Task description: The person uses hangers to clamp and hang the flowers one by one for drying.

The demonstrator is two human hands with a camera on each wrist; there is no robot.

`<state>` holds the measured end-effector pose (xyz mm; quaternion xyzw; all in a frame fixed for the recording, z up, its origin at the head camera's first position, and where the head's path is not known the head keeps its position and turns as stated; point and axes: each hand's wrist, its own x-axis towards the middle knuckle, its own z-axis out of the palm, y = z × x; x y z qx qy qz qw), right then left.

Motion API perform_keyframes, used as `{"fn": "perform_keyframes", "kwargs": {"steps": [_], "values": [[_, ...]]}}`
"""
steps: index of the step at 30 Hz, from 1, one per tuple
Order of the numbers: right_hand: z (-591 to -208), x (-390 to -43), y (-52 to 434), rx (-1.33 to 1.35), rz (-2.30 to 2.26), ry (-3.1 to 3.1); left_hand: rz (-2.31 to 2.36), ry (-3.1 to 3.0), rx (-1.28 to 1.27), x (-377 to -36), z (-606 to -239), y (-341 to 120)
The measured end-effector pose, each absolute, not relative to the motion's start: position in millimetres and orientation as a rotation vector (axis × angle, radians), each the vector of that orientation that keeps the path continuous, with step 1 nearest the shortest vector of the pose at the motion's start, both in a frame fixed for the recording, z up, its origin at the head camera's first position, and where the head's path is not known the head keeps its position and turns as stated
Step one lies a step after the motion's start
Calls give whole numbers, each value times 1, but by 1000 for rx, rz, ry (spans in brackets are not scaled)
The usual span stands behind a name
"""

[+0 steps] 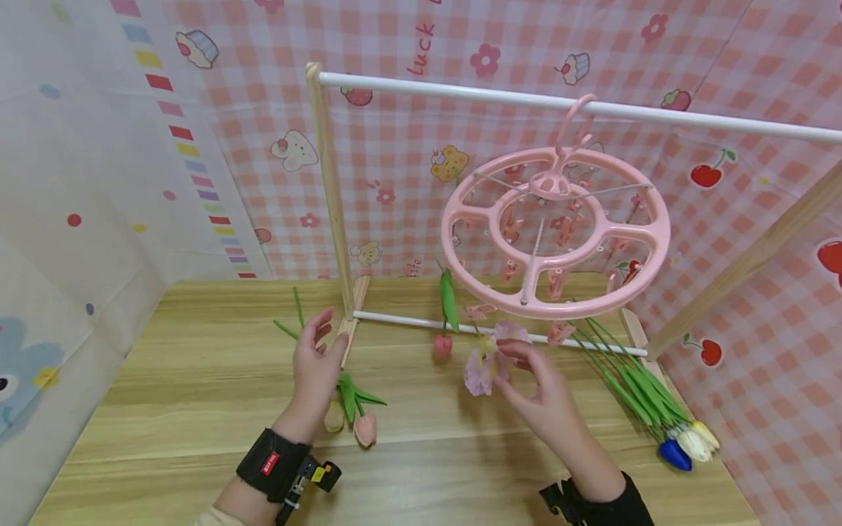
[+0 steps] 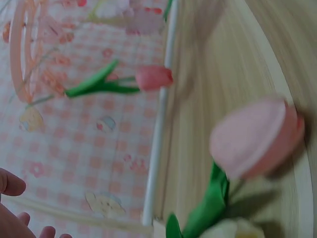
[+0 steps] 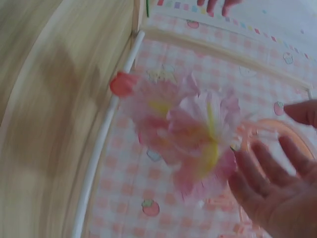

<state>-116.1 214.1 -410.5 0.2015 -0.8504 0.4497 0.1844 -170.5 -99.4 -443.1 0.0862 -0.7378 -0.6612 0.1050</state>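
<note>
A pale purple flower [image 1: 480, 371] with yellow centres hangs head down beneath a round pink clip hanger [image 1: 454, 241]. My right hand [image 1: 536, 376] is beside its petals, thumb and fingers spread apart; whether a fingertip touches them I cannot tell. In the right wrist view the petals [image 3: 188, 129] lie just left of the fingers [image 3: 267, 173]. A coral tulip [image 1: 443, 346] also hangs upside down at the hanger's left side. My left hand [image 1: 317, 365], holding nothing, hovers with loosely bent fingers by the stand's left foot. Below it lie a pink tulip [image 1: 365, 430] and a pale yellow one [image 1: 334, 416].
A white rod [image 1: 421, 86] on wooden posts [image 1: 332, 197] carries the hanger, with several pink clips dangling. A lower white bar [image 1: 408, 319] runs behind the hanging flowers. At the right lie more tulips, including a blue [image 1: 675, 454] and a white one [image 1: 693, 444].
</note>
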Motion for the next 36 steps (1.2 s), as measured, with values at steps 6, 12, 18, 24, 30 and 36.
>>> {"fn": "perform_keyframes", "kwargs": {"steps": [6,12,18,24,30,36], "values": [[-399,-111,242,627,1234,-2414,-1779,-2273,307,-182,-453,-118],[-383,-110,275,320,1398,-2239,-1642,-2330,404,-195,-463,-138],[-373,-123,307,18,1638,-1831,-1645,-2355,478,-200,-473,-154],[-363,-145,342,-312,1348,-1748,-1644,-2411,552,-198,-480,-164],[-332,-161,365,-512,1210,-1669,-1626,-2428,570,-199,-487,-169],[-331,-181,400,-578,1084,-1798,-1638,-2419,612,-199,-493,-172]]}}
